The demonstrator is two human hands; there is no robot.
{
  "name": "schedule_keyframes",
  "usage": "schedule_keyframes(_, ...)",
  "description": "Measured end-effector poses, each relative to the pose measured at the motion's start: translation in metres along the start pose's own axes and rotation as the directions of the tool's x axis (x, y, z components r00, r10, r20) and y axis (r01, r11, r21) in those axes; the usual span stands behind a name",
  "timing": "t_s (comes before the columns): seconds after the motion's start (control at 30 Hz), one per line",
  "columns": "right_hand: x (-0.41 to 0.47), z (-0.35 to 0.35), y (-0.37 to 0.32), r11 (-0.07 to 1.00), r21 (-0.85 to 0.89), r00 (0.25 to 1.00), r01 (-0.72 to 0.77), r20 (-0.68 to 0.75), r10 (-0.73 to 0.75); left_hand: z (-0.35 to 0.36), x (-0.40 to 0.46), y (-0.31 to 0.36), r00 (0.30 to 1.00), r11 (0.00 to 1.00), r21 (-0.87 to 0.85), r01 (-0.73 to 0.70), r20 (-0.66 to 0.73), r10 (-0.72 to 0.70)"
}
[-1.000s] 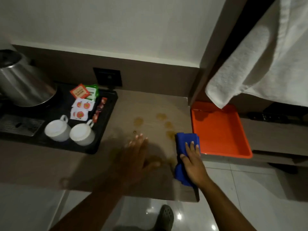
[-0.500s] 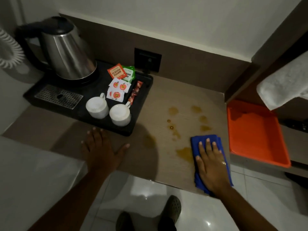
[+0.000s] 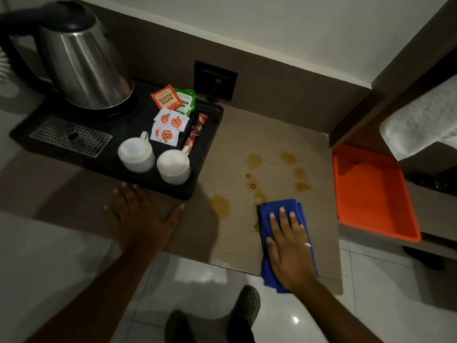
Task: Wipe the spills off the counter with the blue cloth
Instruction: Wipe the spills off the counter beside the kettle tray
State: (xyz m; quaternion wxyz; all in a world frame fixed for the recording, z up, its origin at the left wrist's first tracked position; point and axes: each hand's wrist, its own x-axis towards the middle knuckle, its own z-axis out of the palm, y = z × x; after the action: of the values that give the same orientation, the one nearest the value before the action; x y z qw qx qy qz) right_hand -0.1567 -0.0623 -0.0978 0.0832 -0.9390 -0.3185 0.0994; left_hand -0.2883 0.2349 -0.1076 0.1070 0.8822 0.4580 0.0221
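Observation:
A folded blue cloth [image 3: 274,209] lies on the wooden counter [image 3: 319,219] near its front right edge. My right hand [image 3: 289,246] presses flat on the cloth, fingers spread. Several brown spills [image 3: 220,205] dot the counter: one large patch left of the cloth, small drops [image 3: 252,186] just above it, more blots [image 3: 300,186] farther back. My left hand [image 3: 143,216] rests flat and open on the counter in front of the black tray, holding nothing.
A black tray [image 3: 197,169] on the left carries a steel kettle [image 3: 81,65], two white cups [image 3: 137,152], and tea sachets [image 3: 165,97]. An orange tray [image 3: 371,191] sits on a lower shelf at right. A white towel [image 3: 420,125] hangs above it.
My right hand has slid the blue cloth leftward over the spill that lay beside it. My left hand moved left and settled flat in front of the black tray.

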Motion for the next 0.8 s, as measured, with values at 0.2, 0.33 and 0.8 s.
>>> schedule_keyframes(0.2, -0.006, -0.021, 0.055, 0.987, 0.003, 0.986, -0.160, -0.040, 0.160, 0.001, 0.000, 0.000, 1.000, 1.000, -0.018, -0.011, -0.024, 0.011)
schedule_keyframes(0.33, 0.032, -0.007, -0.013, 0.913, 0.036, 0.911, -0.406, -0.068, 0.408, 0.003, 0.001, -0.001, 1.000, 1.000, -0.020, -0.019, -0.021, 0.019)
schedule_keyframes(0.8, 0.047, -0.011, -0.021, 0.912, 0.007, 0.910, -0.410, -0.062, 0.410, 0.001, 0.007, -0.015, 0.999, 1.000, -0.010, -0.023, -0.038, 0.023)
